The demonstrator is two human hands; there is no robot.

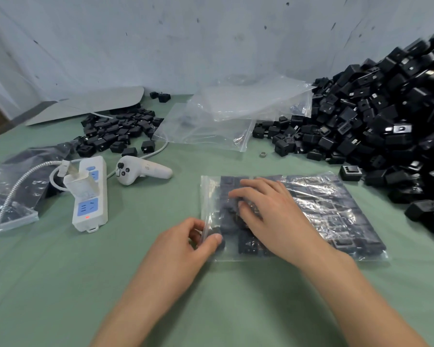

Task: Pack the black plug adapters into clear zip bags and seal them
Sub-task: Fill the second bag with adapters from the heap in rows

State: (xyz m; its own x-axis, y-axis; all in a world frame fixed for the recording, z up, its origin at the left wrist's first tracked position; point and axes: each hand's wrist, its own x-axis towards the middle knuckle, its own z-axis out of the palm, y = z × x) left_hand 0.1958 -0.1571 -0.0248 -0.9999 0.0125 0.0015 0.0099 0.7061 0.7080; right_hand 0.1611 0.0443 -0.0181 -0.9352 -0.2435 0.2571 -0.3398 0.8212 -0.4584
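Note:
A clear zip bag lies flat on the green table, filled with rows of black plug adapters. My left hand pinches the bag's open left edge near its lower corner between thumb and fingers. My right hand rests on top of the bag's left half, fingers spread and slightly bent, pressing the adapters through the plastic. A big heap of loose black adapters rises at the right. A smaller heap lies at the back left.
Empty clear bags are piled at the back centre. A white power strip with a plugged charger and cable sits left, a white hand controller beside it. Filled bags lie at the far left edge. A white board leans behind.

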